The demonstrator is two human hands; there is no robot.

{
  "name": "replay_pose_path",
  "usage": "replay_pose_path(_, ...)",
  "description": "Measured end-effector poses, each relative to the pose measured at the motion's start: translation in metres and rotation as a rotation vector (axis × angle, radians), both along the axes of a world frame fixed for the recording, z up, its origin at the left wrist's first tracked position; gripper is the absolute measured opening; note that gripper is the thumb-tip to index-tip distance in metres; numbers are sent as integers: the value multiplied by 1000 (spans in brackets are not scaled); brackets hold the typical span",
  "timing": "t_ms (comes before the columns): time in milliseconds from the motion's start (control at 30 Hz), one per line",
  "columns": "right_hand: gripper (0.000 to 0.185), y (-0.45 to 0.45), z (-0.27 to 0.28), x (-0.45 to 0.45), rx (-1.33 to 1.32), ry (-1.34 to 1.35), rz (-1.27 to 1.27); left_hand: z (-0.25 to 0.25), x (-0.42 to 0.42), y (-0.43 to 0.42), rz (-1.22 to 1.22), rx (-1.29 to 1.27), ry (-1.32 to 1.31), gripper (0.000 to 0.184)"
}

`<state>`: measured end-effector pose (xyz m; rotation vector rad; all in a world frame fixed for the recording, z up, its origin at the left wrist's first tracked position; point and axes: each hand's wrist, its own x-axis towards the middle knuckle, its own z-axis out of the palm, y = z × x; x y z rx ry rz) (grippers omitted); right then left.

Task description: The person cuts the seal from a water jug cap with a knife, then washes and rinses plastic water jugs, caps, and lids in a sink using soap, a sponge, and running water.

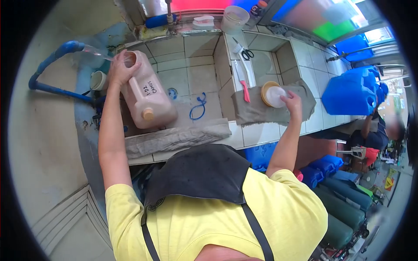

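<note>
My left hand (120, 69) is closed around the open mouth of a large pinkish, translucent plastic jug (157, 104), which lies tilted in the tiled sink. Dark handwriting marks its side, and a tan cap (148, 114) sits on its lower corner. A clear tube end (96, 52) on the blue pipe points at the mouth, and water appears to run from it. My right hand (293, 104) pinches the edge of a white round disc (275, 96). The disc overlaps an orange-tan round lid (264, 92) on a grey cloth (252, 114).
A red-handled knife (244, 89), black-handled scissors (247, 54) and a white brush (238, 49) lie beyond the cloth. A blue loop (198, 107) rests in the sink. A blue jerrycan (348, 92) stands at right, near another person (370, 135). A blue pipe (41, 71) arches at left.
</note>
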<state>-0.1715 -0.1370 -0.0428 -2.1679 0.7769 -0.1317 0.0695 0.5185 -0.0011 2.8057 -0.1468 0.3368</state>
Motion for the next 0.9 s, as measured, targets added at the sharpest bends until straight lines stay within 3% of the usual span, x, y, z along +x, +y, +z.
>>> replay_pose_path(67,37,49,24,8,-895,-165,-52,1,0,-3,24,13,49,90)
replay_pose_path(100,37,67,26,20,-887,-175,-51,-1,1,-4,43,-1,85,93)
replay_pose_path(167,35,99,26,57,-327,-392,42,4,-2,-10,82,22,97,94)
replay_pose_path(267,29,133,-2,97,-417,-387,203,3,-6,-8,106,-3,120,106)
replay_pose_path(333,25,149,-13,113,-751,-292,274,-5,-17,-6,188,-233,117,130)
replay_pose_path(400,24,150,-22,124,-670,-293,234,-13,-42,-10,254,-489,178,150)
replay_pose_path(467,22,159,-15,134,-517,-266,132,-7,-79,-12,106,-629,206,156)
replay_pose_path(533,20,184,12,134,-388,-262,116,-32,-98,-20,368,-670,295,149)
replay_pose_path(567,21,201,24,137,-369,-263,180,-42,-103,-21,444,-859,363,148)
replay_pose_path(700,29,303,65,143,-184,-428,614,-50,-106,-24,447,-998,330,147)
replay_pose_path(767,28,359,89,138,-263,-205,771,-24,-114,-31,484,-880,337,146)
replay_pose_path(900,28,426,102,155,-350,-171,828,-34,-112,-30,505,-815,358,144)
